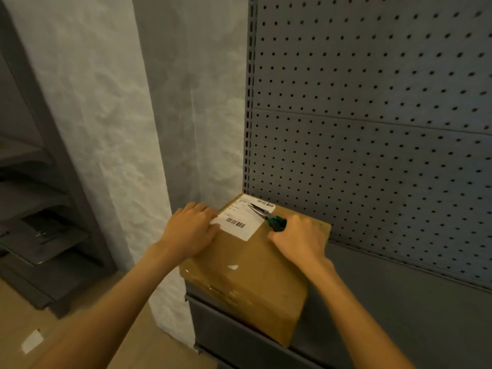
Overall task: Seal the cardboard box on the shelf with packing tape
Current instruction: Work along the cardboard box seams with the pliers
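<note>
A brown cardboard box (247, 272) sits on a grey metal shelf (372, 315), pushed into the back left corner against the pegboard. A white shipping label (245, 219) with barcodes covers its far top. My left hand (190, 229) rests on the box's left top edge, fingers touching the label. My right hand (299, 237) grips green-handled pliers (267, 217), whose metal jaws lie pointing over the label. Glossy clear tape runs along the box's front edge. No tape roll is in view.
A grey pegboard panel (372, 115) rises behind the shelf. A white textured wall pillar (119, 142) stands to the left. Darker grey shelving (40, 235) sits at the far left on a tan floor, where a white paper scrap (32, 340) lies.
</note>
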Demonstrator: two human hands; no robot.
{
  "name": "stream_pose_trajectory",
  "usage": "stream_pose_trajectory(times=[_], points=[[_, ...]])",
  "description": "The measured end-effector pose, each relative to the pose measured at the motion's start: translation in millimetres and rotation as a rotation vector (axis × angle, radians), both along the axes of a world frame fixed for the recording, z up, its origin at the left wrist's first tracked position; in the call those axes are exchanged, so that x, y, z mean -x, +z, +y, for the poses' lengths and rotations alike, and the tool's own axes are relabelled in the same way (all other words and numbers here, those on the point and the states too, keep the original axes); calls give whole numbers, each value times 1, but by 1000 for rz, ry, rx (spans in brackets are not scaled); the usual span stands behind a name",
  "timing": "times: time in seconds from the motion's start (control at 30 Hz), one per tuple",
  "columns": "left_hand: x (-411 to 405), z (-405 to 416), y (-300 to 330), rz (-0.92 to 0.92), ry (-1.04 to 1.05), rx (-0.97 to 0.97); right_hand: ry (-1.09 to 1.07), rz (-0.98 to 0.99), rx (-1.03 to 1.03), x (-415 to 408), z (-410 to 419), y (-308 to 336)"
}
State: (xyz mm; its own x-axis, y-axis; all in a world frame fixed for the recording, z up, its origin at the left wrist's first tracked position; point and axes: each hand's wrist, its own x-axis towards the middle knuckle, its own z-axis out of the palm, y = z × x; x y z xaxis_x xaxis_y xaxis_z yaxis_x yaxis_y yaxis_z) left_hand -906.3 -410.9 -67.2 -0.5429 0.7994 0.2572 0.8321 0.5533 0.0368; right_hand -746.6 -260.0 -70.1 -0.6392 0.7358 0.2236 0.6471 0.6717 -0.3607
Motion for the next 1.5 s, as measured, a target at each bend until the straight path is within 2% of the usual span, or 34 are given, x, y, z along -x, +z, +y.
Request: stream_pose_trajectory(times=[0.4,0.77,0.97,1.17,1.37,1.5], points=[[50,69,1,-57,-346,-1,-271,5,-1,12,48,2],[50,74,-26,-213,-699,-81,-560,-25,15,-9,-44,2],[68,56,-29,-332,-785,-99,-688,7,-95,-11,-97,-9],[70,33,-30,-288,-845,-138,-752,9,-167,2,-107,-16],[58,35,-30,-268,-751,-188,-758,7,-179,3,-107,-18],[39,37,-27,-179,-728,-190,-750,13,-201,2,-106,-21]])
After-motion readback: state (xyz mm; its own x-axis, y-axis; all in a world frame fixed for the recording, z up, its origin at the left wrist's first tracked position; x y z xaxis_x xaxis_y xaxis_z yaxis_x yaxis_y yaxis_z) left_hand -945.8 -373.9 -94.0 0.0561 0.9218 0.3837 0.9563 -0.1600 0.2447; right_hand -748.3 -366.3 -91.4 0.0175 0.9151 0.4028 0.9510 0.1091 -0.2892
